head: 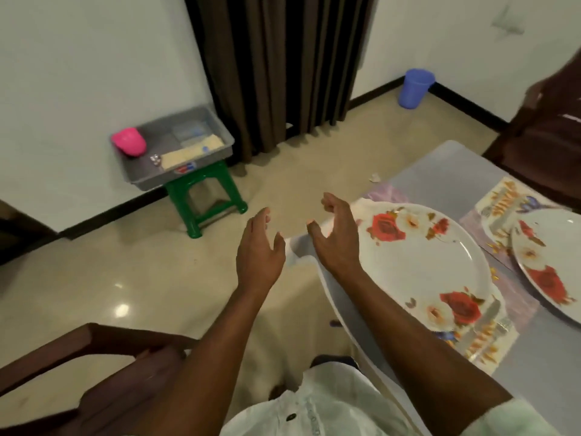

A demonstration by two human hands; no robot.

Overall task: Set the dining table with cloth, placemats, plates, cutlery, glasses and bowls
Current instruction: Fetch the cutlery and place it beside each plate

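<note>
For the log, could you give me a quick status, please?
Left hand, right hand open, empty. Two plates on placemats. Grey tray on stool ahead.

the near plate (pixel 418 262) was white with red roses, as was the far plate (pixel 553 262). the placemats (pixel 490 350) bore orange and purple prints. a pink cup (pixel 130 141) sat in a grey tray (pixel 201 166) (on a green stool (pixel 204 196)); the curtain (pixel 279 64) was brown, the bucket (pixel 415 88) blue.
</note>
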